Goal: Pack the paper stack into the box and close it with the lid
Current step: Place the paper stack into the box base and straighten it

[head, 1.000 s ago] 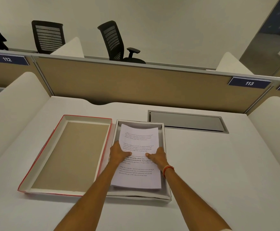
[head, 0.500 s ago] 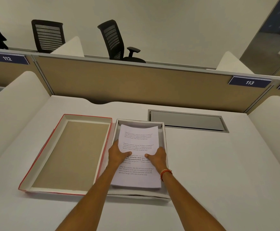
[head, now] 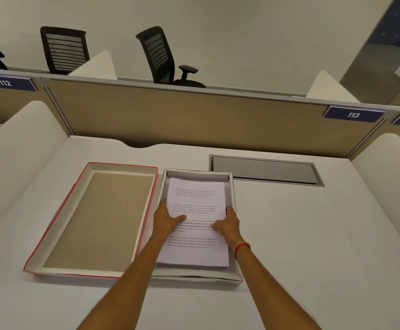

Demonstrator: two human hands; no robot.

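White printed sheets, the paper stack (head: 195,252), lie inside a shallow white box (head: 232,186) at the centre of a white desk (head: 313,234). Both hands cover the middle of the top page, so several lines of print are hidden, and the visible text is too small to read. The forearms run off the bottom edge of the view.

At 9 o'clock of the stack, the left hand (head: 167,219) clasps its edge, thumb lying across the page and fingers tucked down the side, out of sight. At 3 o'clock, the right hand (head: 227,225) grips the opposite edge the same way, and an orange band (head: 241,247) circles that wrist.

Just beside the box, at 9 o'clock, the lid (head: 58,225) lies upturned, red outside and brown card inside. At 1 o'clock a grey hatch (head: 265,171) is set into the desk. A tan partition (head: 194,120) stands across 12 o'clock, bearing labels 112 and 113, with black office chairs (head: 163,55) beyond it.

Compared with a second ago, both hands have slid outward from the page's centre to its side edges, and the stack now sits straighter in the box.
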